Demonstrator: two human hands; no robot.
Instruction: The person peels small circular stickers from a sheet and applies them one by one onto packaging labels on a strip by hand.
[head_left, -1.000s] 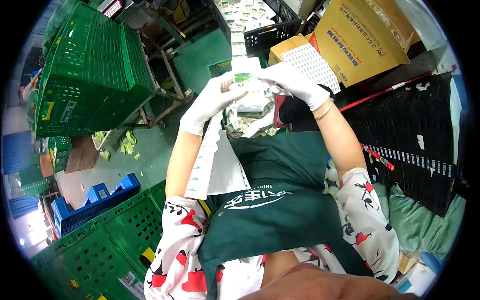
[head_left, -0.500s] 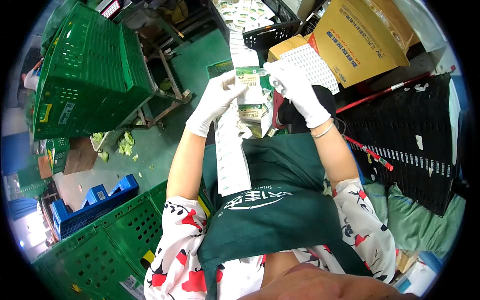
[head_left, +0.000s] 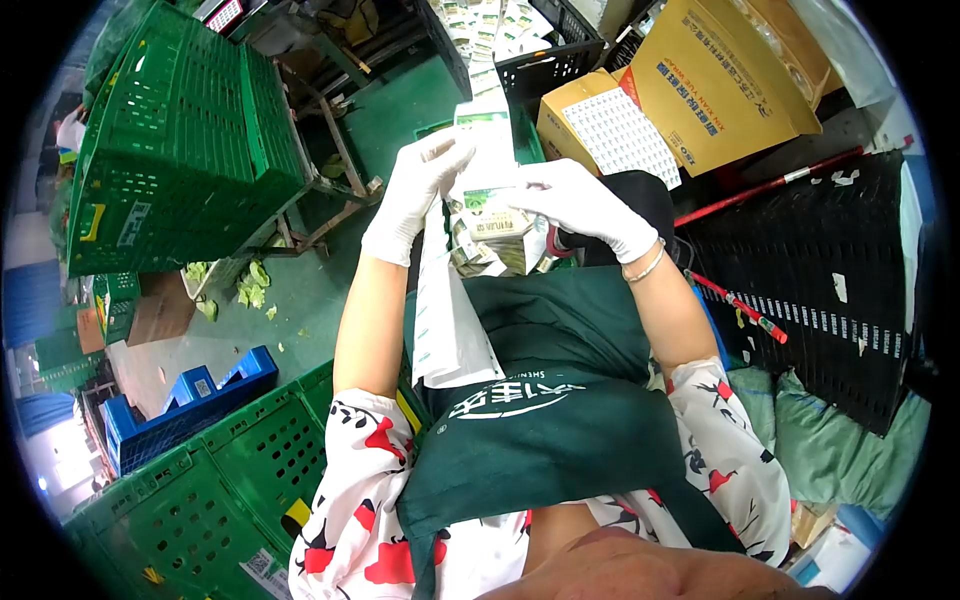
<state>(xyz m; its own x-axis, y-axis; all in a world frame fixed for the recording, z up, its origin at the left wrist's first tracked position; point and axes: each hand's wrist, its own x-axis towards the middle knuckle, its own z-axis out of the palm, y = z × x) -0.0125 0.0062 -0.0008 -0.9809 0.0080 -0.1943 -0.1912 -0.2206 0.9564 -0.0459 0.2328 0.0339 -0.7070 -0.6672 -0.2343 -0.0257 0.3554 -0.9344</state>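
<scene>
A long strip of white-and-green labels (head_left: 484, 112) runs from a black crate down between my gloved hands. My left hand (head_left: 422, 190) is closed, its thumb and fingers pinching the strip's left side. My right hand (head_left: 588, 208) is closed at the strip's right edge, fingertips against a green-and-beige label (head_left: 495, 222). A blank-looking white sheet strip (head_left: 445, 335) hangs below my left hand onto the green apron (head_left: 560, 430). Beneath my hands lies a heap of loose labels (head_left: 482, 262), partly hidden by the strip.
The black crate (head_left: 550, 72) at the top holds many labels. Beside it stand an open cardboard box (head_left: 725, 85) and a sheet of small stickers (head_left: 622, 138). Stacked green crates (head_left: 190, 160) are at left, black panels (head_left: 800, 290) at right, and a blue crate (head_left: 190, 400) lower left.
My right hand has moved down and slightly left, from above the strip to its lower label. My left hand has shifted slightly up. The label strip has bent and its printed label sits lower.
</scene>
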